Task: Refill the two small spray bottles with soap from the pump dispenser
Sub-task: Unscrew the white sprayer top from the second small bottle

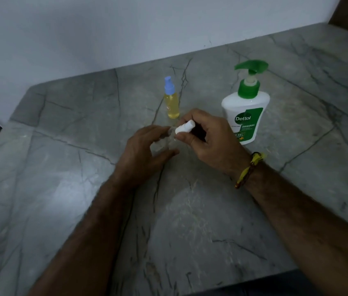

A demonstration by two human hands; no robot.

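Note:
A small clear spray bottle (pixel 164 142) is gripped in my left hand (pixel 145 152) just above the grey marble counter (pixel 190 210). My right hand (pixel 207 137) pinches its white spray cap (pixel 185 127) at the bottle's neck. I cannot tell whether the cap is still joined to the bottle. A second small spray bottle (pixel 171 99) with a blue cap and yellow liquid stands upright behind my hands. The white Dettol pump dispenser (pixel 246 107) with a green pump stands to the right, close to my right hand.
A pale wall (pixel 104 28) runs along the back of the counter. The counter's left edge (pixel 4 124) drops off to a dark floor. A yellow thread band (pixel 249 169) is on my right wrist.

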